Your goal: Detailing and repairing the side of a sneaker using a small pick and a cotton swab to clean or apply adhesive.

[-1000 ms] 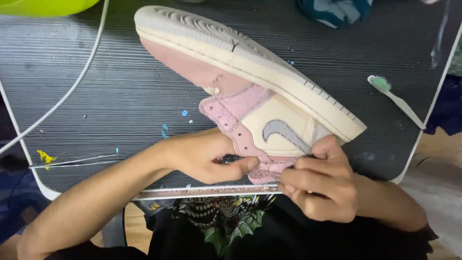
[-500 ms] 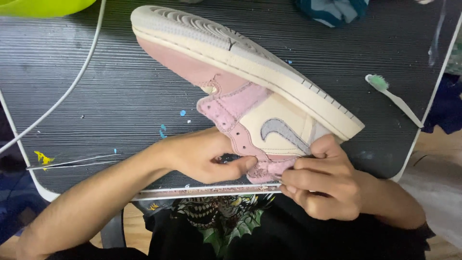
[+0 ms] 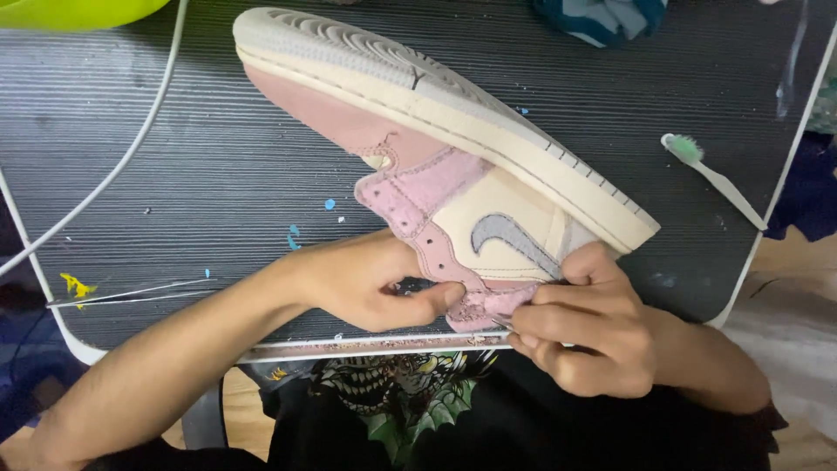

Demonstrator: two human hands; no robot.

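We see the left hand curled against the collar of the shoe, its thumb stretched flat along the pink edge and the other fingers folded in under the opening, pressing the upper between them. The right hand sits just beside it at the heel, fingers bunched together; thumb and forefinger pinch a thin dark tool whose tip touches the pink collar. What kind of tool it is we cannot tell, since the fingers cover most of it.

The shoe lies on its side near the front edge of the table, toe pointing up and left, sole turned away from us. The sole is cream rubber with ribbed grooves and a stitched line along its side. The upper mixes a dusty rose toe, fuzzy pink suede panels with punched eyelets, a smooth cream quarter and a grey curved stripe.

The table top is dark, finely ridged, with a pale rim and small flecks of blue paint. A white cable runs across its left part, and a yellow smear sits by two thin wires at the left edge. A white toothbrush with green bristles lies to the right, well apart from the shoe. A lime bowl and a teal cloth sit at the far edge. Nothing stands between the hands and the shoe.
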